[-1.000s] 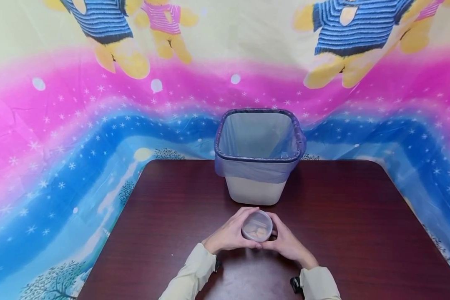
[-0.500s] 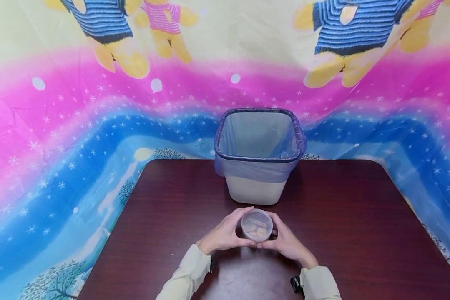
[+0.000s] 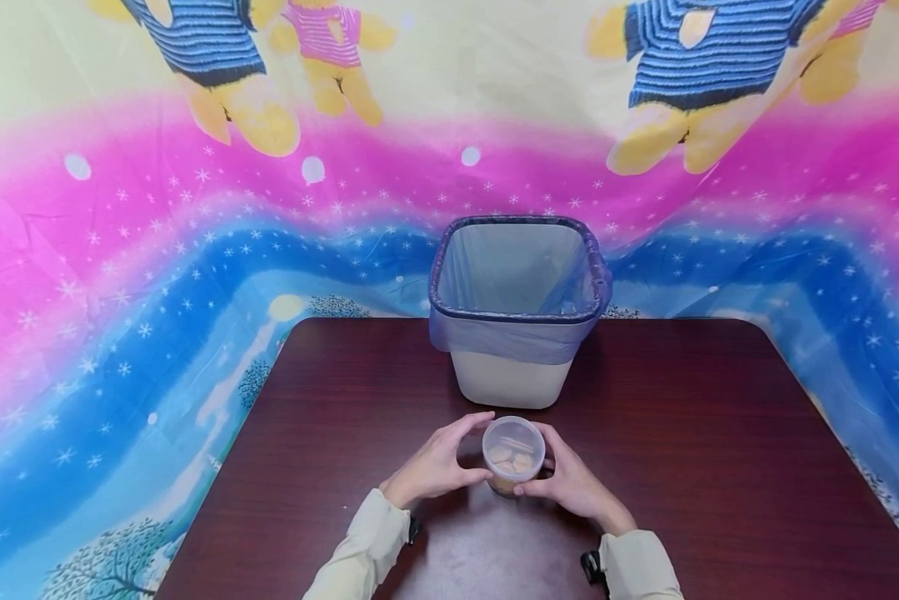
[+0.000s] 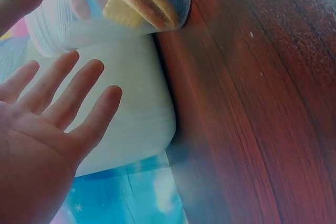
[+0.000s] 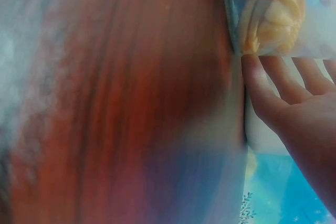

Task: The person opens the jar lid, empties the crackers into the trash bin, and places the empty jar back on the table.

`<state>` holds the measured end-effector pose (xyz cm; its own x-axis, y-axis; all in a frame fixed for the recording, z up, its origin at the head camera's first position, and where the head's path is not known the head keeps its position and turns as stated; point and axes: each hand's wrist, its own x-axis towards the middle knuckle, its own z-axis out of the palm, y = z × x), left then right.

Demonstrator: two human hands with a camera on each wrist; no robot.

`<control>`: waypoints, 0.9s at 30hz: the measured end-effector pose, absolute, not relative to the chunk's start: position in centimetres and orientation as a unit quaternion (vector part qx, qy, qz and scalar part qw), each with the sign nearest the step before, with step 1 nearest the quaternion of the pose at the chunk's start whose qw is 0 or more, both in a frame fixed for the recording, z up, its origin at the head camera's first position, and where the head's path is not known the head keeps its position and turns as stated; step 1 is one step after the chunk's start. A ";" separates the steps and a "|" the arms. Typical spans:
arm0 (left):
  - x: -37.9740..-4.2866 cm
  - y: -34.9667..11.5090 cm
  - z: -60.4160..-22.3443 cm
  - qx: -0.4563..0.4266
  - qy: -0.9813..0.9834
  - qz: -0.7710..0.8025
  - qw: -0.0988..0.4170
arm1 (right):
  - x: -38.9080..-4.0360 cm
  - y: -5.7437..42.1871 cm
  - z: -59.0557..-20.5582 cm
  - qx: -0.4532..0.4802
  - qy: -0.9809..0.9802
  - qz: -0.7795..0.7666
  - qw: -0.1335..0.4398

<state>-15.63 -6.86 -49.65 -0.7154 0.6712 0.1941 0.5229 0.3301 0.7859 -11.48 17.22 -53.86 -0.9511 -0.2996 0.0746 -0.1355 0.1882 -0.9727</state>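
Note:
A clear round plastic jar (image 3: 513,455) stands upright on the table in front of the bin, with several pale biscuits (image 4: 144,6) inside it. My left hand (image 3: 432,467) is spread at the jar's left side, fingers extended and thumb apart; in the left wrist view the fingers and palm hold nothing. On the other side, my right hand (image 3: 575,490) holds the jar between thumb and fingers. The right wrist view shows its fingertips against the jar's wall (image 5: 320,35). Whether the left thumb still touches the jar I cannot tell.
A white bin (image 3: 512,379) lined with a bluish-purple bag (image 3: 505,333) stands just behind the jar. The dark reddish wooden table (image 3: 344,400) has rounded back corners. A printed cloth (image 3: 194,225) hangs around its back and sides.
My left hand has let go of the jar and moved left, its fingers opening. The right hand keeps its place on the jar, which now shows more of its front wall.

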 end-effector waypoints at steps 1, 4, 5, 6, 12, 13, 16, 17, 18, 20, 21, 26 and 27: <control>-15.7 -6.9 -49.7 0.370 0.806 0.454 0.085 | -11.5 17.2 -53.9 -0.143 0.768 -0.621 0.065; -15.8 -6.9 -49.8 0.369 0.803 0.460 0.083 | -11.5 17.2 -53.8 -0.140 0.769 -0.621 0.066; -15.8 -6.9 -49.8 0.368 0.804 0.460 0.082 | -11.5 17.3 -53.8 -0.140 0.769 -0.620 0.066; -15.9 -6.9 -49.8 0.367 0.804 0.460 0.081 | -11.5 17.3 -53.8 -0.138 0.770 -0.620 0.066; -16.0 -6.8 -49.9 0.366 0.802 0.465 0.078 | -11.6 17.3 -53.8 -0.142 0.770 -0.618 0.066; -16.0 -6.8 -49.9 0.367 0.803 0.464 0.077 | -11.5 17.3 -53.8 -0.143 0.770 -0.619 0.066; -16.0 -6.8 -49.9 0.368 0.805 0.460 0.073 | -11.5 17.3 -53.7 -0.140 0.768 -0.621 0.071; -16.0 -6.7 -49.9 0.368 0.806 0.459 0.072 | -11.4 17.2 -53.7 -0.139 0.767 -0.622 0.073; -16.0 -6.7 -49.9 0.368 0.807 0.457 0.071 | -11.4 17.2 -53.7 -0.138 0.766 -0.624 0.076; -16.0 -6.7 -49.9 0.367 0.808 0.455 0.069 | -11.3 17.2 -53.6 -0.135 0.763 -0.627 0.082; -16.0 -6.7 -49.9 0.367 0.809 0.454 0.069 | -11.3 17.2 -53.6 -0.136 0.762 -0.628 0.083; -15.9 -6.6 -49.8 0.366 0.824 0.428 0.056 | -11.3 17.2 -53.6 -0.139 0.757 -0.632 0.087; -15.9 -6.6 -49.8 0.366 0.827 0.423 0.053 | -11.3 17.2 -53.6 -0.139 0.759 -0.630 0.086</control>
